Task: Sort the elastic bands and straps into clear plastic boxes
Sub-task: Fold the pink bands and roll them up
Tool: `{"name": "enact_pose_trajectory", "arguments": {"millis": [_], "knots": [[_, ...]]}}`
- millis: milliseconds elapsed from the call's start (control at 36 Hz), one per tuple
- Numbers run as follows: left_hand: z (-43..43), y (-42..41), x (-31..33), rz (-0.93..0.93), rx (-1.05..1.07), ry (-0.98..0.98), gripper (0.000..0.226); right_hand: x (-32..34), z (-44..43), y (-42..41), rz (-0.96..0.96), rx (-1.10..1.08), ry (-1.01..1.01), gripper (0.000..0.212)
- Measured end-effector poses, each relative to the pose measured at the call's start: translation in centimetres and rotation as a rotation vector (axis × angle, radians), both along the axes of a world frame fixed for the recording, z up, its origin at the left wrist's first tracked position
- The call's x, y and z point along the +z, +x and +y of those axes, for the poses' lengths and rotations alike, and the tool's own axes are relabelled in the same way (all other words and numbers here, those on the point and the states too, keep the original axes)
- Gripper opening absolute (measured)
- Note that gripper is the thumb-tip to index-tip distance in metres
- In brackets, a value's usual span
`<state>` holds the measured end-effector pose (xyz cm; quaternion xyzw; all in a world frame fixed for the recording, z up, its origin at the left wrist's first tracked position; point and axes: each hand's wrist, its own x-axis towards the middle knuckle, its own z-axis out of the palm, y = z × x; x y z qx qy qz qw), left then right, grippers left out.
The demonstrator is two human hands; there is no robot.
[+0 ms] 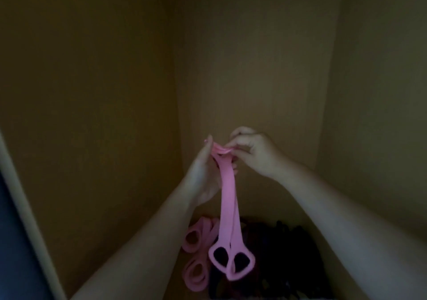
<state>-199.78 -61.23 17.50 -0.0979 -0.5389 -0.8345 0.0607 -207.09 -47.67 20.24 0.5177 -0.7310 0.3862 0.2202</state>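
Note:
A pink elastic strap [227, 202] hangs folded in two inside a dim cardboard box, its two looped ends dangling side by side near the box floor. My left hand [203, 172] holds the strap's folded top from the left. My right hand [251, 152] pinches the same fold from the right with thumb and fingertips. Below lie more pink straps [196, 237] with looped ends, on the left of the box floor. A heap of dark bands [277, 253] fills the floor to the right; its details are lost in shadow.
The brown cardboard box wall [242, 57] rises close around both arms, with another wall at the left [92, 92] and one at the right [381, 92]. A dark blue surface [13, 253] shows outside the box at the far left.

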Motion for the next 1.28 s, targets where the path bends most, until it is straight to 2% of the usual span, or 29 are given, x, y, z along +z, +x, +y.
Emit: {"name": "enact_pose_trajectory", "arguments": {"millis": [111, 194, 222, 278, 333, 361, 444, 528, 583, 667, 722, 778, 833, 889, 944, 1083, 1278], "knots": [[0.2, -0.4, -0.3, -0.017, 0.086, -0.046, 0.041, -1.7, 0.1, -0.1, 0.017, 0.041, 0.018, 0.023], [0.3, -0.5, -0.5, 0.015, 0.111, -0.058, 0.029, -3.4, 0.4, -0.6, -0.075, -0.006, -0.154, 0.035], [0.3, -0.4, -0.5, 0.032, 0.123, -0.058, 0.026, -4.1, 0.5, -0.6, -0.178, -0.027, -0.261, 0.043], [0.3, -0.4, -0.4, 0.048, 0.15, -0.039, 0.026, -5.4, 0.5, 0.3, -0.509, 0.004, -0.446, 0.052], [0.3, -0.6, -0.6, 0.063, 0.152, -0.039, 0.027, -6.8, 0.4, 1.3, -0.827, 0.085, -0.489, 0.047], [0.4, -0.7, -0.7, 0.078, 0.142, -0.054, 0.025, -7.5, 0.4, 1.8, -0.94, 0.115, -0.435, 0.039], [0.6, -1.3, -1.2, 0.134, 0.143, -0.08, 0.005, -8.9, 0.0, 3.0, -1.088, 0.188, -0.244, 0.012], [0.1, -1.9, -1.8, 0.174, 0.185, -0.118, 0.008, -9.0, -0.2, 3.0, -1.175, 0.243, -0.402, 0.012], [-0.3, -2.1, -2.3, 0.18, 0.306, -0.29, 0.03, -8.7, 0.0, 2.8, -1.216, 0.236, -0.496, 0.011], [-0.7, -2.3, -3.4, 0.183, 0.48, -0.47, 0.023, -7.8, 0.6, 3.0, -1.156, 0.209, -0.378, 0.006], [-1.0, -2.4, -3.7, 0.193, 0.542, -0.507, 0.026, -7.8, 0.8, 2.7, -1.009, 0.106, -0.192, 0.034], [-1.2, -2.4, -4.0, 0.166, 0.555, -0.566, 0.028, -7.9, 0.8, 2.4, -0.803, -0.121, -0.005, 0.059], [-1.6, -2.5, -4.6, 0.11, 0.512, -0.631, 0.024, -7.5, 1.1, 2.2, -0.659, -0.226, 0.024, 0.045], [-1.7, -2.1, -4.8, 0.03, 0.393, -0.626, 0.017, -6.9, 1.8, 1.7, -0.586, -0.2, -0.015, 0.029], [-2.0, -1.5, -4.6, -0.041, 0.236, -0.648, 0.026, -6.1, 2.4, 1.2, -0.536, -0.174, 0.012, 0.022], [-2.5, -0.2, -4.3, -0.063, 0.028, -0.673, 0.018, -5.1, 3.2, 0.1, -0.573, -0.115, 0.119, 0.02], [-1.8, 0.5, -4.9, -0.096, -0.095, -0.644, 0.043, -4.2, 2.9, -0.3, -0.579, -0.071, 0.247, 0.006]]}}
